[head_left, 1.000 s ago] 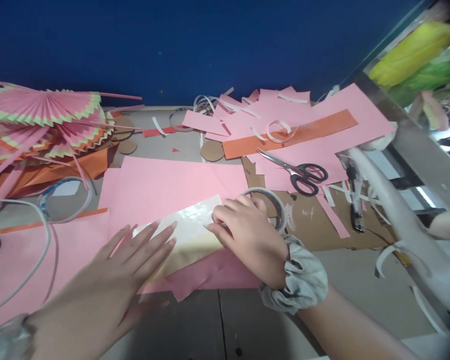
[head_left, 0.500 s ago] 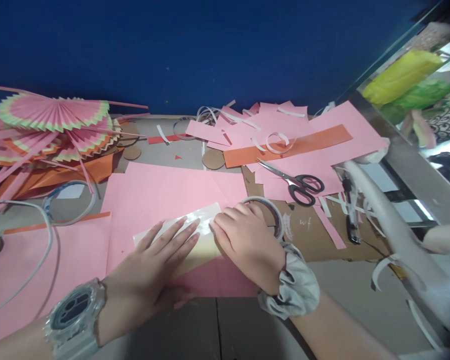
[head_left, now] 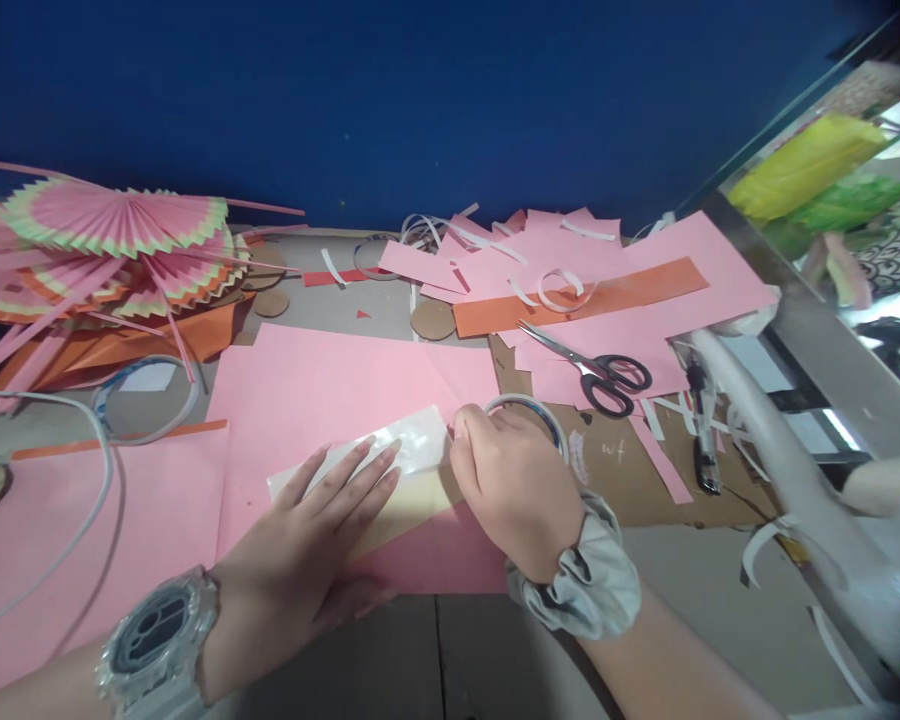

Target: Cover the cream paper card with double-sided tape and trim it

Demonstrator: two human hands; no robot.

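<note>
My left hand [head_left: 300,530] lies flat, fingers spread, across a glossy white strip [head_left: 422,440] and a pale yellow paper piece [head_left: 401,505]. Both rest at a slant on a large pink sheet [head_left: 345,375]. Just off the strip's right end, my right hand [head_left: 517,490] is closed in a fist with the thumb side toward the strip. Whatever its fingers may hold is hidden. Behind that hand a tape roll [head_left: 559,425] lies partly covered. Scissors [head_left: 607,378] with black handles lie beyond it, blades pointing to the upper left.
Pleated pink and green paper fans [head_left: 120,220] are piled at the left, near another tape roll [head_left: 187,405] and a white cable [head_left: 97,500]. Pink offcuts [head_left: 570,240], an orange strip [head_left: 645,287] and a cutter knife [head_left: 706,450] lie right on cardboard [head_left: 645,480].
My right hand has moved slightly right, off the white strip, and curled tighter into a fist. My left hand stays pressed on the strip. The view has shifted a little.
</note>
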